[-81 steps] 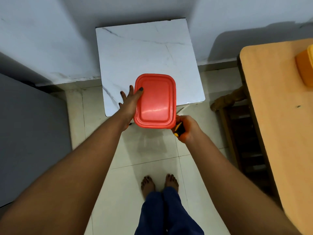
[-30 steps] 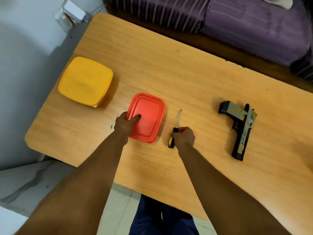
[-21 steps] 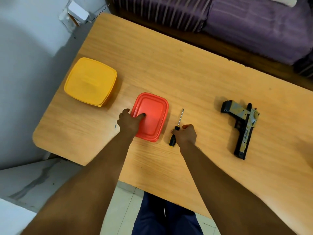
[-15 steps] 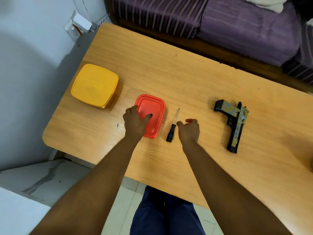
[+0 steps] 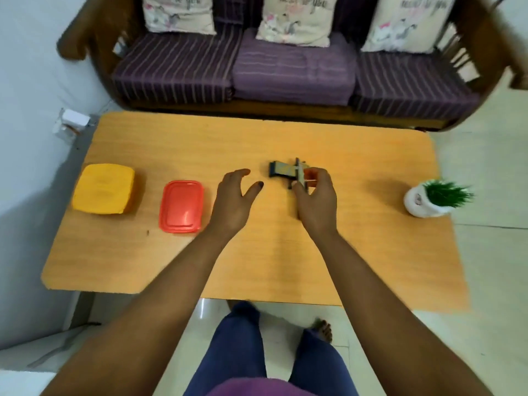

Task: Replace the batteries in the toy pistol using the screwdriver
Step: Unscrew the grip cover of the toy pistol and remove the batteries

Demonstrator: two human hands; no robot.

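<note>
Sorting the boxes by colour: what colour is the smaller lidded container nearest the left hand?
Red, clearest in the head view: the smaller container.

Purple striped sofa (image 5: 288,72), tiled floor (image 5: 483,195)

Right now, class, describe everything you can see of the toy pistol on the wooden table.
The tan-and-black plastic toy pistol lies on its side on the orange wooden table, right of centre, its dark muzzle end pointing left. The right hand covers its handle end, with curled fingers closing on it; motion blur hides whether it is lifted. The open left hand hovers beside it, not touching.
</note>
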